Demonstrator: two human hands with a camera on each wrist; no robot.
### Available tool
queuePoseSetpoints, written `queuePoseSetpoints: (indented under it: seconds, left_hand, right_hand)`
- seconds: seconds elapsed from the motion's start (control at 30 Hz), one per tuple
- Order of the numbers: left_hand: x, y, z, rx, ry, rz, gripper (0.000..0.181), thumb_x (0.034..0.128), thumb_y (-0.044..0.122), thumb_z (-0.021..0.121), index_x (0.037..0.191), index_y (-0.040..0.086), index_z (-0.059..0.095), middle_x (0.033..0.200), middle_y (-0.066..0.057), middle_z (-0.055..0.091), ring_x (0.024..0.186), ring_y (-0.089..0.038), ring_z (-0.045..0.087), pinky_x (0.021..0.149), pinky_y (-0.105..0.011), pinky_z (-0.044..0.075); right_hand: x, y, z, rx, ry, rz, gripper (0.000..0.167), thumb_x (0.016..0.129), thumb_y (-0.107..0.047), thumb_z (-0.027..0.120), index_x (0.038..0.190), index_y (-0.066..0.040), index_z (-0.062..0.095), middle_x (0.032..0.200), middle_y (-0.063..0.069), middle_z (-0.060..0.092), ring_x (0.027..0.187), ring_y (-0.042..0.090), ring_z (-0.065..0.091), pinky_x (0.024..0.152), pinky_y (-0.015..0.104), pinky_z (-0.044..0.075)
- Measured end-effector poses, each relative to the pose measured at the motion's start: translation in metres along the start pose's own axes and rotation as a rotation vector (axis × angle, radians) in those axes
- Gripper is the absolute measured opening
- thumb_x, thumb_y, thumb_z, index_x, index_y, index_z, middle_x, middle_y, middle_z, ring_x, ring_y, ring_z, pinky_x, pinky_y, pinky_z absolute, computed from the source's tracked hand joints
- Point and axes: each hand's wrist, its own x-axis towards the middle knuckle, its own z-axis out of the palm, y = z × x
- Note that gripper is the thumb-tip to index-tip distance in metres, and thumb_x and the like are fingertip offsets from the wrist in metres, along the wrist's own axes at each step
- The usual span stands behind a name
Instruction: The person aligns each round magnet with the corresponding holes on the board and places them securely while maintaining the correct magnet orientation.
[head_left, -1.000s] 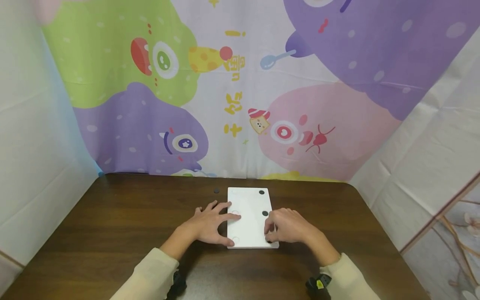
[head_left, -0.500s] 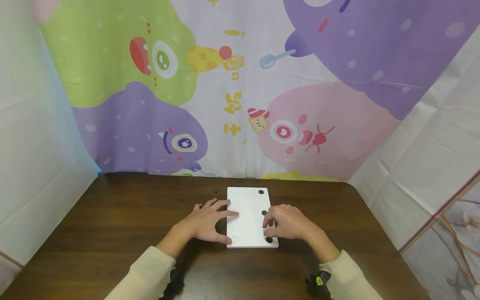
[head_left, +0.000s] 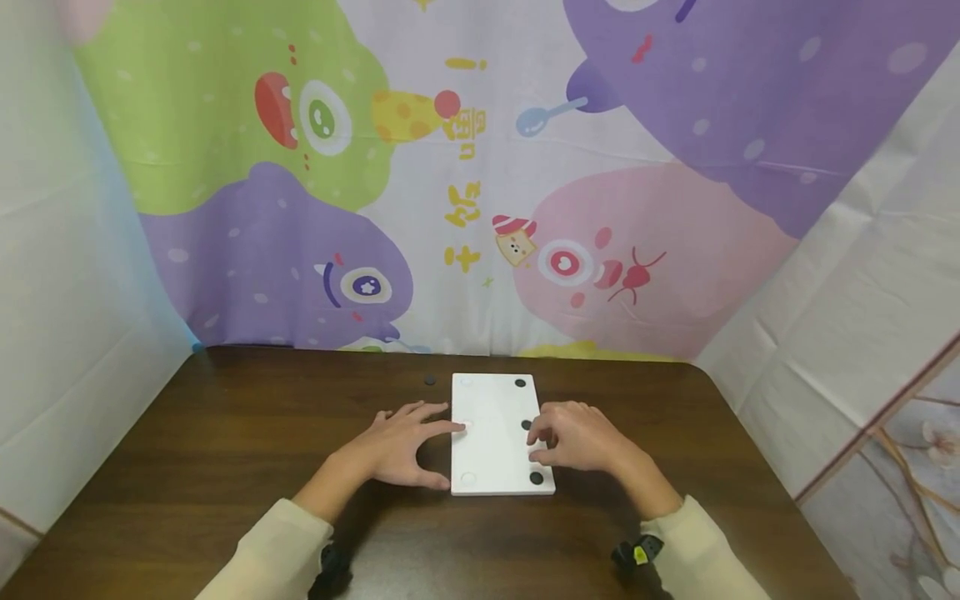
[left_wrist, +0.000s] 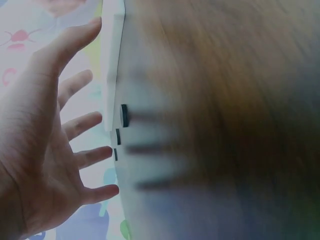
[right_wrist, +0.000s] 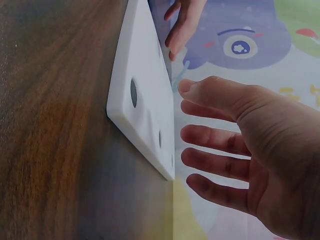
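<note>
A white rectangular board [head_left: 495,454] lies flat on the table. Black discs sit in its right side: a near disc [head_left: 536,478], a middle disc [head_left: 526,425] and a far disc [head_left: 521,383]. Pale round outlines mark its left side. My right hand [head_left: 577,435] hovers over the right edge, fingers loosely bent, holding nothing. My left hand [head_left: 405,443] is spread above the table at the board's left edge, its index finger over the middle outline. Loose black discs [left_wrist: 124,116] lie on the table below the left fingers; the head view shows only the farthest loose disc [head_left: 430,380].
The brown wooden table [head_left: 225,467] extends around the board. Behind it hangs a cartoon-printed cloth [head_left: 480,317], with pale cloth walls at both sides. Each wrist wears a dark strapped device.
The right fingers have come off the near disc, leaving it seated in the board, and lifted slightly. The left hand has drawn back leftward, its thumb leaving the board's edge.
</note>
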Motion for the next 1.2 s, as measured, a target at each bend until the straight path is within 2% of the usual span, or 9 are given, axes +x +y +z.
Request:
queuePoseSetpoints:
  seconds: [0.4,0.57,0.83,1.0,1.2]
  left_hand:
    - [-0.016,-0.014,-0.003,-0.013,0.039,-0.012,0.09,0.0899,0.065,0.086,0.166,0.029,0.056,0.181,-0.017,0.043,0.167,-0.058,0.035,0.119,-0.096,0.027]
    - [-0.021,-0.015,-0.006,-0.014,0.049,-0.012,0.088,0.0906,0.064,0.085,0.166,0.029,0.056,0.181,-0.016,0.043,0.166,-0.059,0.036,0.12,-0.095,0.028]
    - [-0.027,-0.017,-0.009,-0.018,0.046,-0.012,0.089,0.0912,0.062,0.086,0.167,0.028,0.055,0.18,-0.016,0.044,0.165,-0.061,0.036,0.118,-0.097,0.027]
    - [-0.032,-0.018,-0.008,-0.005,0.074,0.002,0.087,0.0924,0.061,0.086,0.166,0.026,0.056,0.178,-0.015,0.048,0.164,-0.059,0.04,0.116,-0.097,0.03]
    - [-0.035,-0.019,-0.006,0.023,0.103,0.022,0.081,0.0936,0.06,0.084,0.163,0.025,0.06,0.174,-0.013,0.055,0.163,-0.055,0.045,0.116,-0.096,0.033]
  right_hand:
    - [-0.001,0.004,-0.003,0.006,0.027,0.007,0.014,0.091,-0.029,0.095,0.1,-0.021,0.088,0.097,-0.003,0.077,0.08,0.007,0.067,0.067,0.022,0.049]
    - [-0.002,0.005,-0.002,0.017,0.033,0.018,0.015,0.091,-0.03,0.094,0.101,-0.02,0.088,0.096,-0.001,0.077,0.079,0.002,0.062,0.067,0.022,0.049]
    - [0.001,0.005,0.003,0.017,0.086,0.041,0.021,0.092,-0.031,0.094,0.108,-0.019,0.089,0.099,0.0,0.077,0.078,0.006,0.061,0.065,0.021,0.045]
    - [0.004,0.007,0.007,0.002,0.121,0.074,0.028,0.092,-0.033,0.094,0.116,-0.021,0.089,0.104,0.002,0.077,0.079,0.007,0.056,0.066,0.024,0.045]
    - [0.007,0.01,0.01,-0.02,0.152,0.086,0.032,0.09,-0.034,0.094,0.119,-0.02,0.088,0.113,0.006,0.078,0.092,0.018,0.07,0.072,0.036,0.057]
